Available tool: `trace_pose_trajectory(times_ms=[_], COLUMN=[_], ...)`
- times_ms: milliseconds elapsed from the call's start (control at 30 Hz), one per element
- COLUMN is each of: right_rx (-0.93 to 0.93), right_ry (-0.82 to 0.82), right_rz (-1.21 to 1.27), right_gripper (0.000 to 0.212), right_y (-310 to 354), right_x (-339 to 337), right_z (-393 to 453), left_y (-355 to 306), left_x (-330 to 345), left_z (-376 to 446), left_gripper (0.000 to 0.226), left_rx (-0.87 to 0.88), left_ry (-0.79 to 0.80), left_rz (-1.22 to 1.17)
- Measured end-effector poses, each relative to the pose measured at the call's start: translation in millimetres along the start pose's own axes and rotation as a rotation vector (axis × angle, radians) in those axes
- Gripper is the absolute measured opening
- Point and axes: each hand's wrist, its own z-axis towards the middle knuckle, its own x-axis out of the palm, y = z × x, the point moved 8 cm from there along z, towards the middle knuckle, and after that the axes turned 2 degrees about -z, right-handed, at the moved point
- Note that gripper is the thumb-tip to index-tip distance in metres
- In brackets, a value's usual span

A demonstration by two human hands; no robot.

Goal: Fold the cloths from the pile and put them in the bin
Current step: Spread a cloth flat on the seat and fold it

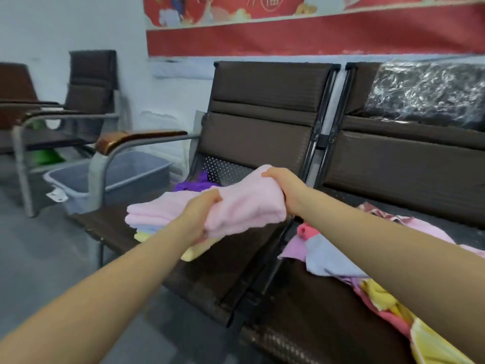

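A pale pink cloth (246, 206) hangs folded between my two hands above the left bench seat. My left hand (202, 214) grips its near left edge. My right hand (284, 187) grips its far right edge. Under the cloth lies a stack of folded cloths (152, 214), pink on top, blue and yellow below. The unfolded pile (338, 256) of pink, blue, lilac and yellow cloths spreads over the right seat beneath my right forearm. A grey plastic bin (123, 174) stands on the floor left of the bench, behind the armrest.
A purple cloth (195, 183) lies at the back of the left seat. The metal and wood armrest (126, 143) rises between the bench and the bin. More brown chairs (86, 93) stand at the far left. A plastic-wrapped black bundle (430, 93) leans on the right backrest.
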Motion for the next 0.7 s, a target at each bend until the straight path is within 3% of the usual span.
trace_pose_trajectory(times_ms=[100, 233, 333, 400, 533, 633, 700], right_rx=[-0.043, -0.03, 0.111, 0.146, 0.134, 0.139, 0.125], right_ry=[0.052, 0.087, 0.185, 0.118, -0.147, -0.228, -0.229], right_rz=[0.073, 0.095, -0.22, -0.345, -0.338, -0.304, -0.267], right_gripper=[0.028, 0.035, 0.016, 0.021, 0.019, 0.029, 0.036], right_y=[4.9, -19.7, -72.2, -92.2, -106.8, -120.5, -125.6], right_x=[39.6, 93.0, 112.2, 90.7, 21.2, -0.5, 3.6], right_z=[36.1, 85.0, 109.4, 122.7, 154.6, 176.4, 193.7], left_y=[-55.0, -106.9, -93.7, -81.9, -66.3, -30.6, -9.5], left_x=[-58.3, -120.5, -139.5, -121.6, -58.9, -40.3, -39.8], left_z=[32.2, 61.0, 87.2, 99.6, 121.4, 145.9, 157.5], left_gripper=[0.042, 0.015, 0.023, 0.022, 0.019, 0.05, 0.07], left_rx=[0.098, 0.24, 0.251, 0.324, 0.442, 0.316, 0.338], left_ry=[-0.194, -0.397, -0.505, -0.447, -0.239, -0.127, -0.132], left_rz=[0.108, 0.604, 1.01, 1.066, 1.113, 1.283, 1.434])
